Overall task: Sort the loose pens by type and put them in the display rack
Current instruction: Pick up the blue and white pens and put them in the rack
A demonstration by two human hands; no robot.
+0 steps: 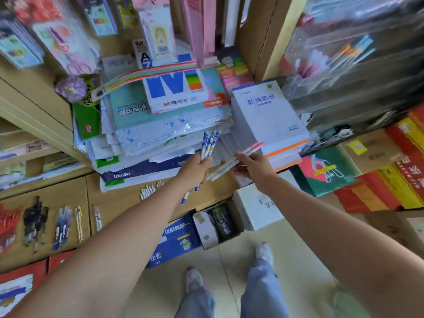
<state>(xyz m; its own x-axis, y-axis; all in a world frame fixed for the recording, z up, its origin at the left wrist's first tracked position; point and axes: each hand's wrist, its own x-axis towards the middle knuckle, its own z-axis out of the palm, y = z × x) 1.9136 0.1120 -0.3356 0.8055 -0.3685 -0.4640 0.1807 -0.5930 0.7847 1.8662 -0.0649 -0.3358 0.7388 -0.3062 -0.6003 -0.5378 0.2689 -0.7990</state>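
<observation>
My left hand [196, 167] grips a bunch of blue-and-white patterned pens [210, 143], their caps pointing up and their tips sticking out below the fist. My right hand [252, 166] holds a few white pens with pink ends [243, 157], slanted up to the right. Both hands hover in front of the paper stacks on the shelf. Down at the lower left, a display rack [46, 223] shows rows of red, black and blue pens in slots. A small row of white pens [148, 191] stands on the wooden ledge below my left hand.
Stacks of notebooks and paper packs [169, 111] fill the shelf, with a white pad stack [268, 113] to the right. A clear acrylic case [358, 65] is at the upper right. Boxes [206, 230] sit on the floor by my feet.
</observation>
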